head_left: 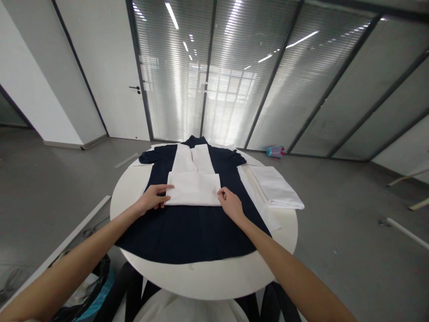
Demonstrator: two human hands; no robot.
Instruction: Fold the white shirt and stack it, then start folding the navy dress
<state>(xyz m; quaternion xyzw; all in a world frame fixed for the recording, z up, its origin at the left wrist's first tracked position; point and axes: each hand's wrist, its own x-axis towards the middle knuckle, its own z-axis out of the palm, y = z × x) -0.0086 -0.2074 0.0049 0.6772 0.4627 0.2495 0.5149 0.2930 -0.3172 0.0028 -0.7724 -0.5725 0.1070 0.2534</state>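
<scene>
Left hand [152, 199] open, fingertips resting on white fold [192, 190]; right hand [229, 205] curled at its edge, grip unclear. Fold lies on navy shirt [191, 237], hiding its middle; round table [204, 279] beneath, folded cloth [275, 188] beside.

A dark navy short-sleeved garment [191, 237] lies spread flat on the round tabletop, its collar [194, 142] at the far side and its short sleeves [150, 156] stretched out to either side. A white fabric panel [193, 160] runs down its middle from just below the collar, ending in a thick, neatly squared white folded block [193, 188] that sits across the centre of the garment. The navy skirt-like lower part stays smooth and unfolded, fanning toward the near edge of the table
</scene>
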